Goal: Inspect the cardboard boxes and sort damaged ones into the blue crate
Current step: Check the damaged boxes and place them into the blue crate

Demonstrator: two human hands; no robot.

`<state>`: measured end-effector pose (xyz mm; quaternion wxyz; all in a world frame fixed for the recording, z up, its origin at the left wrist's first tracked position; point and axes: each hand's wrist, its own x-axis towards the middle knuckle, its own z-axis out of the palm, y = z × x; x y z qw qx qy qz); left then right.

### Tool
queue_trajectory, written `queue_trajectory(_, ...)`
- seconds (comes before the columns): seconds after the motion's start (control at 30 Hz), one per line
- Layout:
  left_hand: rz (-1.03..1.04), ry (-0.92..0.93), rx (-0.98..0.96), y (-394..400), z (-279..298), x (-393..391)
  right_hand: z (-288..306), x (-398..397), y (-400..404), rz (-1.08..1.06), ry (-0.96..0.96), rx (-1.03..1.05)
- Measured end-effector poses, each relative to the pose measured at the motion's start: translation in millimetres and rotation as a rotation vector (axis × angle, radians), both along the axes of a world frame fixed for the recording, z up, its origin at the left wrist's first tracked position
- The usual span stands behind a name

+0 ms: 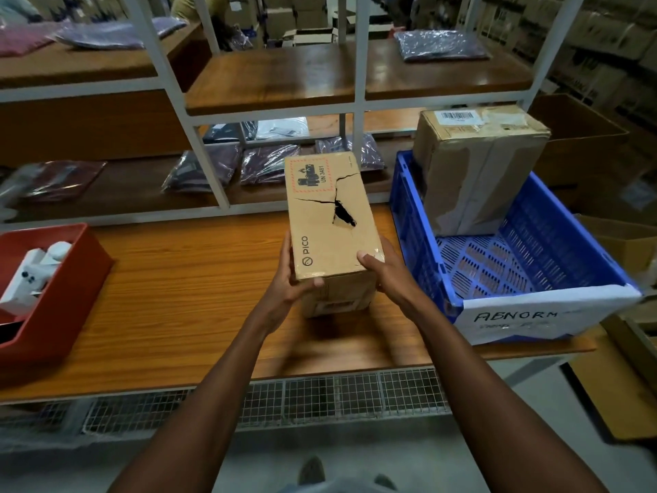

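I hold a brown PICO cardboard box (325, 222) above the wooden table (177, 279), its top face torn open in a jagged black hole with cracks. My left hand (289, 279) grips its near left corner, thumb on top. My right hand (385, 270) grips the near right corner, thumb on the top edge. To the right stands the blue crate (533, 254) with a white "ABNORM" label on its front. A larger taped, creased cardboard box (476, 165) sits in the crate's far end.
A red bin (67, 300) with white items stands at the table's left edge. White shelf posts (209, 165) rise behind the table, with bagged garments on the shelves. Cardboard boxes (604, 165) stand to the right of the crate. A wire grille runs below the table front.
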<state>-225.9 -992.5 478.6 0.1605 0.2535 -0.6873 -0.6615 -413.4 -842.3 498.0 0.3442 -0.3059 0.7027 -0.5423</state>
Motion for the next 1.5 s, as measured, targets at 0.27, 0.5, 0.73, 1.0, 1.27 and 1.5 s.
queue_trajectory(0.27,0.168,-0.055,-0.187,1.2,-4.4,-2.7,2.9,9.5,-4.0,0.131,0.036,-0.023)
queue_trajectory(0.5,0.214,-0.038,-0.211,5.4,10.8,-9.3,-10.9,10.0,-3.5,-0.052,0.204,0.009)
queue_trajectory(0.73,0.072,0.031,-0.298,4.5,34.3,-9.8,21.6,-4.2,2.7,-0.286,0.357,-0.112)
queue_trajectory(1.0,0.168,0.156,-0.192,4.2,49.7,-24.5,48.4,-3.4,-3.7,-0.385,0.319,-0.248)
queue_trajectory(1.27,0.229,0.169,-0.101,-9.9,69.6,-32.5,31.2,3.0,1.0,-0.024,0.111,-0.173)
queue_trajectory(1.5,0.209,0.157,-0.012,1.6,54.0,-29.6,32.9,-0.5,-11.4,-0.186,0.087,-0.246)
